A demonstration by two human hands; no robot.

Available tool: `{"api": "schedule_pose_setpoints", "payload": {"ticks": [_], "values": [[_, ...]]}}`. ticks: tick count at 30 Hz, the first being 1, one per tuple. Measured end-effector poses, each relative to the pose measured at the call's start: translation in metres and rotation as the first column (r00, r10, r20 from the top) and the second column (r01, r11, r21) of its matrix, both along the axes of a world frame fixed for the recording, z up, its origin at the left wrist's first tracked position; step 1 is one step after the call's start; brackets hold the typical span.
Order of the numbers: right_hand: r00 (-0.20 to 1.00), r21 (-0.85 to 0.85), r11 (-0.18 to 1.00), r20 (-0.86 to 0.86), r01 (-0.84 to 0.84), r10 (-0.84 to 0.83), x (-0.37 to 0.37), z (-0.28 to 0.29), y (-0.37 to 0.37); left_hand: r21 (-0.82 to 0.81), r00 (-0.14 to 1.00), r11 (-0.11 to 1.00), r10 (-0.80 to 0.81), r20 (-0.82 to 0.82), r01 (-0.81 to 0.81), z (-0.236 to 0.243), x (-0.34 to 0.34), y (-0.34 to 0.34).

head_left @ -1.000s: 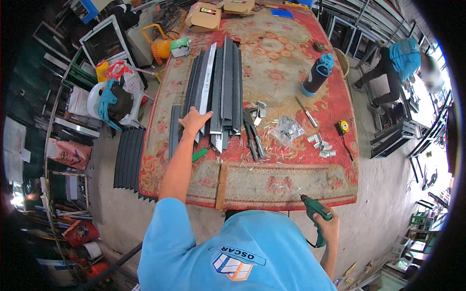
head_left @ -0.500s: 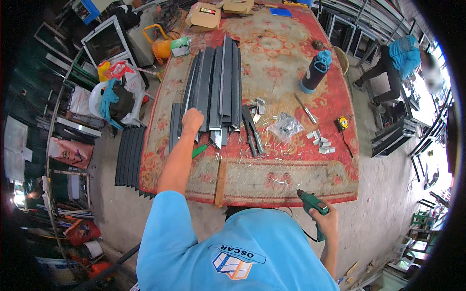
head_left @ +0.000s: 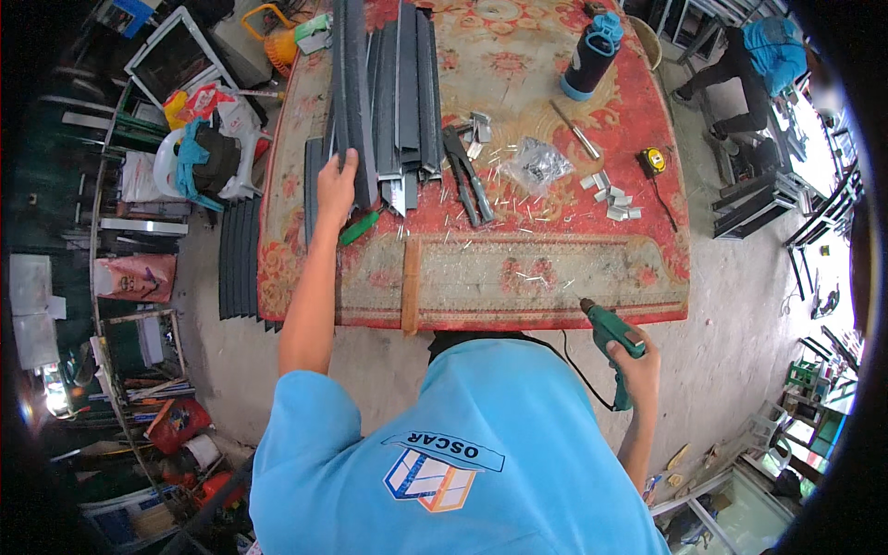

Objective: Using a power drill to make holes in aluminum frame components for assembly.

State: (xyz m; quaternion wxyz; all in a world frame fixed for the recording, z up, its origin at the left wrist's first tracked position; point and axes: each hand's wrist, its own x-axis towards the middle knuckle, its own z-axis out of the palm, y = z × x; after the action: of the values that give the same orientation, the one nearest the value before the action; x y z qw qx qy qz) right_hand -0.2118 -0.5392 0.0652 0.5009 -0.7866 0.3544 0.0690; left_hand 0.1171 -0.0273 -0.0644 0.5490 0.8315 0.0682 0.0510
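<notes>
My left hand point(head_left: 337, 190) grips a long dark grey metal profile point(head_left: 351, 88) at its near end, at the left of a bundle of similar profiles point(head_left: 407, 102). Just below that hand lies a green-handled tool point(head_left: 359, 228). My right hand point(head_left: 636, 368) holds a corded green drill point(head_left: 606, 324), its tip over the table's front edge. On the red patterned carpet covering the table point(head_left: 499, 65) are a dark hand riveter point(head_left: 467, 176), a plastic bag of small parts point(head_left: 535, 165), scattered rivets, small metal angle pieces point(head_left: 609, 197) and a wooden strip point(head_left: 411, 287).
A dark bottle point(head_left: 587, 57), metal rod point(head_left: 575, 129) and yellow tape measure point(head_left: 653, 163) sit toward the table's right. A person in blue point(head_left: 766, 57) bends among frames on the right. A white chair point(head_left: 225, 185) with bags and a stack of dark slats point(head_left: 239, 259) stand left.
My left hand has closed on a dark profile and shifted it forward and left at the bundle. The view has shifted, so the table sits higher in the picture. The drill stays in my right hand.
</notes>
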Motion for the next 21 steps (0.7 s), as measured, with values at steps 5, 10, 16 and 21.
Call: {"api": "schedule_pose_setpoints", "payload": {"ticks": [5, 10, 16, 21], "values": [[1.000, 0.026, 1.000, -0.020, -0.011, 0.011, -0.005, -0.012, -0.019, -0.613, 0.849, 0.765, -0.446, -0.284, 0.197, 0.050, -0.017, -0.064], [1.000, 0.050, 0.999, -0.021, -0.012, 0.013, -0.002, -0.002, -0.015, -0.164, 0.804, 0.888, -0.459, -0.378, 0.429, 0.055, -0.047, -0.136], [0.999, 0.072, 0.997, 0.040, 0.001, -0.004, -0.018, -0.007, -0.020, 0.496, 0.901, 0.766, -0.424, -0.090, 0.409, 0.014, -0.087, -0.136], [0.999, 0.104, 0.993, 0.005, 0.048, -0.048, -0.040, -0.005, -0.024, 0.523, 0.831, 0.695, -0.555, -0.046, 0.493, -0.026, -0.134, -0.158]]}}
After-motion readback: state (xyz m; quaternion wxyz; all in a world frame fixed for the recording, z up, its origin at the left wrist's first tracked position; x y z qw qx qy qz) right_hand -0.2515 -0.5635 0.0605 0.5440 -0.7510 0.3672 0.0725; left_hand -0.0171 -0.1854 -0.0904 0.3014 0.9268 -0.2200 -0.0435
